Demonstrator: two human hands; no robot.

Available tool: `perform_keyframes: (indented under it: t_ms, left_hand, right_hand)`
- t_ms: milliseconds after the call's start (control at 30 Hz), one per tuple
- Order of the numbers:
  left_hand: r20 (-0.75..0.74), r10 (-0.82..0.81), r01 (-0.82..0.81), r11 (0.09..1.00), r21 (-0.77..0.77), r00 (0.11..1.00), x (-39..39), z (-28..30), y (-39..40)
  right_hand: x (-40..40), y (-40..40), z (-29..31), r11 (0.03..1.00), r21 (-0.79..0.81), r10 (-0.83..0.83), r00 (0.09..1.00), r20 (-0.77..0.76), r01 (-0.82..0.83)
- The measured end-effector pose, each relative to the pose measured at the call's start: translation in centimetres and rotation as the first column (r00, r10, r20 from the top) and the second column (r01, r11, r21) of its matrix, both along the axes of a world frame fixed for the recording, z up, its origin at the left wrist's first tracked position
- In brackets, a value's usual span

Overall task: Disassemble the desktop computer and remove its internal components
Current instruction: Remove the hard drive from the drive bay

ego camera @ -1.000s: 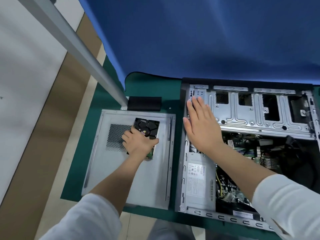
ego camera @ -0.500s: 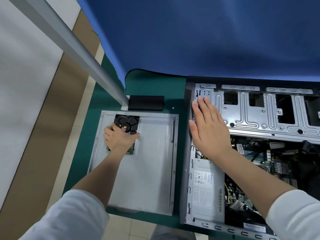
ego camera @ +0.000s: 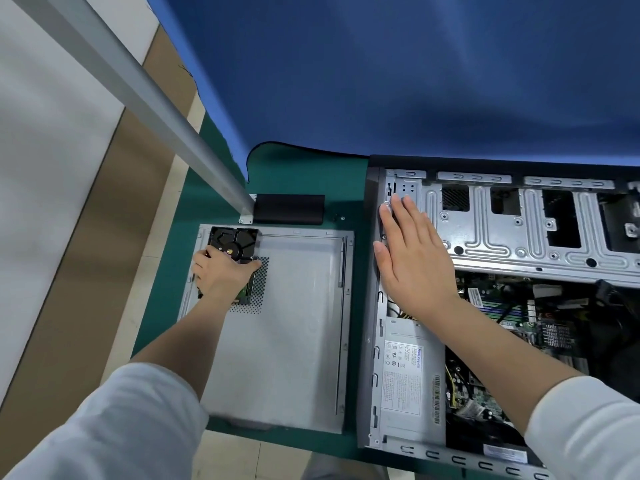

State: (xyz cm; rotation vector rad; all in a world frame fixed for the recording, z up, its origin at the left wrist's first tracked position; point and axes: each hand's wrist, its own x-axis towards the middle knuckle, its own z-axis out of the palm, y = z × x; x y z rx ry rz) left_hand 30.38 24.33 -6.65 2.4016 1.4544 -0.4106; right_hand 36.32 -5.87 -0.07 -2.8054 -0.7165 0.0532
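The left hand (ego camera: pixel 221 271) is gripping the black rectangular hard drive (ego camera: pixel 235 243) — best lowered flat; the right hand (ego camera: pixel 410 263) — fingers straight — is bracing the grey metal computer case (ego camera: pixel 375 341).

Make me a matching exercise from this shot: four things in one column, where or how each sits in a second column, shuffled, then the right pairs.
Things
1. hard drive
2. side panel
3. power supply
4. right hand

Places or states
A. lies flat on the green mat, left of the case
B. rests open on the case's left edge and drive cage
C. held by the left hand at the panel's far left corner
D. sits inside the case, at its near left corner

Pairs: 1-C, 2-A, 3-D, 4-B

The left hand grips the drive; the computer case lies open.
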Motion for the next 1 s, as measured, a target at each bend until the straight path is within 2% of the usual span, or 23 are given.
perform_keyframes:
  t_ms: [200,267,367,433,500,567,700,867,1000]
  left_hand:
    - [0.013,0.003,-0.002,1.0,-0.026,1.0,0.2,0.1,-1.0]
    - [0.029,-0.04,0.04,0.999,0.017,0.999,0.0,0.5,-2.0]
    - [0.194,-0.299,0.275,0.951,0.143,0.934,-0.7,1.3,-5.5]
    - [0.28,-0.434,0.444,0.895,0.03,0.856,-1.3,1.4,-9.1]
    - [0.231,-0.458,0.503,0.841,-0.2,0.858,-2.0,1.2,-12.5]
    - [0.095,-0.456,0.46,0.821,-0.338,0.885,-2.5,0.9,-14.8]
    - [-0.058,-0.51,0.46,0.815,-0.353,0.858,-2.7,0.3,-16.6]
    - [-0.074,-0.541,0.498,0.813,-0.302,0.838,-2.6,0.0,-16.9]
    - [-0.079,-0.609,0.564,0.769,-0.301,0.789,-2.5,-0.3,-17.5]
  right_hand:
    - [0.1,-0.1,-0.1,1.0,-0.005,0.001,1.0,-0.007,-0.001]
    - [0.1,-0.1,-0.1,1.0,-0.007,0.005,1.0,-0.009,-0.005]
    - [0.0,-0.1,0.0,1.0,-0.01,0.008,1.0,-0.014,-0.009]
    - [0.0,-0.1,0.1,1.0,-0.017,0.014,1.0,-0.026,-0.014]
    - [0.0,-0.2,0.4,0.999,-0.026,0.027,0.999,-0.041,-0.028]
    - [0.0,-0.4,0.6,0.998,-0.034,0.046,0.997,-0.059,-0.048]
    - [0.1,-0.6,0.9,0.997,-0.039,0.063,0.994,-0.093,-0.067]
    - [0.1,-0.6,0.8,0.997,-0.045,0.062,0.993,-0.102,-0.067]
    - [0.1,-0.5,0.6,0.997,-0.033,0.062,0.994,-0.088,-0.066]
